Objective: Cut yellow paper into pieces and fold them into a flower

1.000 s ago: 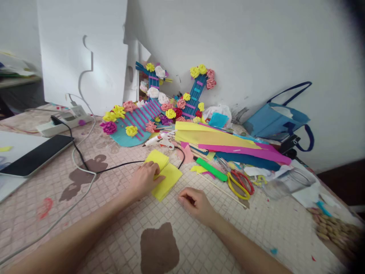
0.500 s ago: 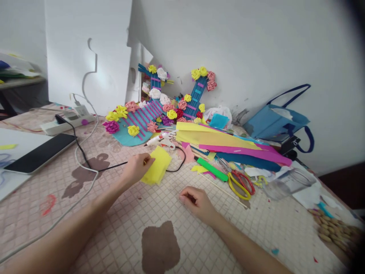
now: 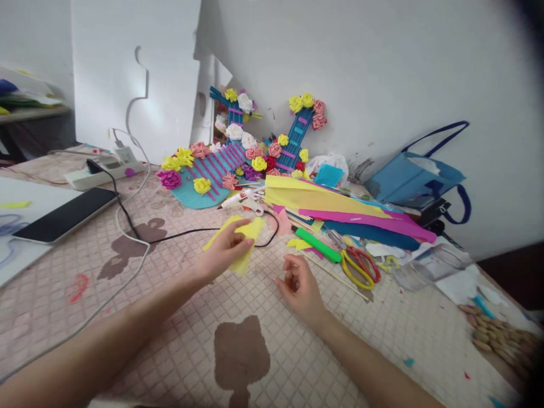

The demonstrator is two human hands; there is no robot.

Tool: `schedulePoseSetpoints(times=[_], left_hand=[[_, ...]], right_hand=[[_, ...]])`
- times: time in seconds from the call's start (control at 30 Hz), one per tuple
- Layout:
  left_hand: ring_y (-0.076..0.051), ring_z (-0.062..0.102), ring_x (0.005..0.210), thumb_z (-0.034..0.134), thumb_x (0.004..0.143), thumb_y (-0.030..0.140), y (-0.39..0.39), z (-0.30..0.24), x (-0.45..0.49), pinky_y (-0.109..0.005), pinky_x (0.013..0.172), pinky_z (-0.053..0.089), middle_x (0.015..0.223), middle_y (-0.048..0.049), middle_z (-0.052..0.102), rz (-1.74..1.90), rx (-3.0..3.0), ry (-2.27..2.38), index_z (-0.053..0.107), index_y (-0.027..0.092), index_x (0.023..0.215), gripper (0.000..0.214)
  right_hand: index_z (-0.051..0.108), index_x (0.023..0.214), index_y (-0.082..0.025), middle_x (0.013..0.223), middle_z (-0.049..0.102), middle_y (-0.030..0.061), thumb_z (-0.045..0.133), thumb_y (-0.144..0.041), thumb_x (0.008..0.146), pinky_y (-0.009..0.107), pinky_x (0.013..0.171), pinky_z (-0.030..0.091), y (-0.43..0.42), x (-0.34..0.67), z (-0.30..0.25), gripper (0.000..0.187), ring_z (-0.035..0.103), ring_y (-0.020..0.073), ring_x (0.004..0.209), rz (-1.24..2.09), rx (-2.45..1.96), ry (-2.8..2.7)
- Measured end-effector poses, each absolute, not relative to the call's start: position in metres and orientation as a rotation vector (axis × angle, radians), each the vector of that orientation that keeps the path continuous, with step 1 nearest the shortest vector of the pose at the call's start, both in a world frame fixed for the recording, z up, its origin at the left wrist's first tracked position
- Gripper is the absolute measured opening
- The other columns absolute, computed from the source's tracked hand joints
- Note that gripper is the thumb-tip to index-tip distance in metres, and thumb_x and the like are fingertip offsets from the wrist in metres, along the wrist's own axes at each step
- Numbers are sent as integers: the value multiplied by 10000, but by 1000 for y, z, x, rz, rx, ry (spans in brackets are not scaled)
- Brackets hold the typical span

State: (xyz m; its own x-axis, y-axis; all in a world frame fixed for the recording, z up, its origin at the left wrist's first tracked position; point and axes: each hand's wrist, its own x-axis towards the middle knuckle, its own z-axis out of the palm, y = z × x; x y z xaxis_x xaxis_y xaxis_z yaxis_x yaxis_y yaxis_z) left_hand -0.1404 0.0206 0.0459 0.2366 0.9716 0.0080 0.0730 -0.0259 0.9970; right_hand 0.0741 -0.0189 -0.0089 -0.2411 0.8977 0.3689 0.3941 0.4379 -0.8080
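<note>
My left hand (image 3: 224, 254) pinches a folded yellow paper piece (image 3: 250, 233) and holds it a little above the tiled table cover (image 3: 178, 334). To its right my right hand (image 3: 300, 286) is raised off the table, fingers loosely curled, holding nothing that I can see. A white glue gun (image 3: 240, 202) lies just behind the yellow paper, with its black cord (image 3: 182, 235) running under my left hand.
Behind stand blue craft pieces decorated with paper flowers (image 3: 221, 164). Coloured paper sheets (image 3: 335, 209), a green marker (image 3: 318, 245), scissors (image 3: 359, 266) and a thin stick lie to the right. A blue bag (image 3: 414, 178), a phone (image 3: 63, 214) and a power strip (image 3: 106, 173) are around.
My left hand has lifted the yellow paper off the table and turned it. My right hand rose from the table and its fingers loosened.
</note>
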Motion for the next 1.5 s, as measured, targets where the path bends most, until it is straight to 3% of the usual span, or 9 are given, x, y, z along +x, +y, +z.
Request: schedulePoseSetpoints(times=[0.23, 0.43, 0.67, 0.8, 0.9, 1.03, 1.2, 1.37, 1.5], left_hand=[[-143, 596, 706, 672, 735, 352, 2, 37, -111, -252, 620, 452, 850, -34, 601, 891, 811, 878, 428, 171, 1249, 597], [-74, 436, 499, 617, 775, 370, 2, 26, -113, -178, 450, 316, 591, 66, 449, 917, 1271, 977, 410, 146, 1244, 560], [-95, 481, 527, 356, 883, 259, 4, 22, -122, -210, 516, 395, 636, 36, 526, 729, 1694, 1083, 422, 189, 1267, 396], [-114, 527, 653, 404, 794, 145, 8, 27, -129, -226, 622, 418, 740, 5, 610, 596, 1989, 1013, 607, 191, 1076, 351], [-121, 548, 704, 406, 723, 80, 13, 29, -133, -222, 645, 422, 823, -9, 648, 467, 2016, 896, 662, 177, 973, 371], [-103, 528, 627, 448, 673, 69, 21, 27, -137, -194, 572, 400, 713, 5, 613, 361, 1919, 764, 665, 160, 959, 371], [-82, 515, 598, 518, 665, 82, 25, 25, -140, -169, 529, 387, 679, 13, 584, 358, 1767, 630, 646, 140, 966, 333], [-80, 537, 593, 564, 666, 95, 23, 20, -141, -165, 530, 408, 668, 18, 585, 384, 1830, 659, 640, 148, 950, 299], [-78, 527, 606, 605, 688, 127, 19, 19, -138, -173, 557, 420, 705, 2, 569, 460, 2013, 680, 668, 151, 875, 199]], right_hand=[[386, 1248, -277, 1102, 387, 86, 612, -126, 727, 318, 609, 501, -24, 75, -8, 588, 480, 166, 773, 392, -1003, -2050], [527, 1002, -253, 1067, 407, 65, 522, -75, 787, 302, 668, 502, -27, 81, -3, 279, 520, 148, 801, 287, -897, -2198], [531, 925, -215, 1029, 524, 78, 467, -85, 828, 301, 740, 487, -22, 88, 4, 174, 548, 176, 903, 463, -958, -2393], [518, 1027, -230, 1095, 498, 85, 506, -114, 800, 276, 652, 480, -21, 91, 5, 254, 544, 168, 864, 490, -922, -2443], [557, 933, -220, 1023, 519, 70, 488, -150, 841, 278, 668, 467, -21, 91, 6, 135, 542, 157, 826, 480, -838, -2525], [556, 840, -205, 921, 549, 56, 476, -146, 854, 288, 725, 456, -19, 92, 7, 100, 537, 165, 850, 545, -824, -2515], [534, 946, -212, 988, 537, 50, 516, -70, 763, 235, 602, 440, -17, 92, 5, 232, 513, 118, 702, 648, -841, -2409], [568, 831, -214, 917, 560, 48, 526, -127, 812, 276, 702, 444, -17, 92, 9, 98, 535, 160, 836, 653, -812, -2461], [560, 799, -203, 914, 558, 44, 558, -117, 787, 257, 649, 441, -16, 93, 10, 88, 540, 149, 792, 772, -835, -2422]])
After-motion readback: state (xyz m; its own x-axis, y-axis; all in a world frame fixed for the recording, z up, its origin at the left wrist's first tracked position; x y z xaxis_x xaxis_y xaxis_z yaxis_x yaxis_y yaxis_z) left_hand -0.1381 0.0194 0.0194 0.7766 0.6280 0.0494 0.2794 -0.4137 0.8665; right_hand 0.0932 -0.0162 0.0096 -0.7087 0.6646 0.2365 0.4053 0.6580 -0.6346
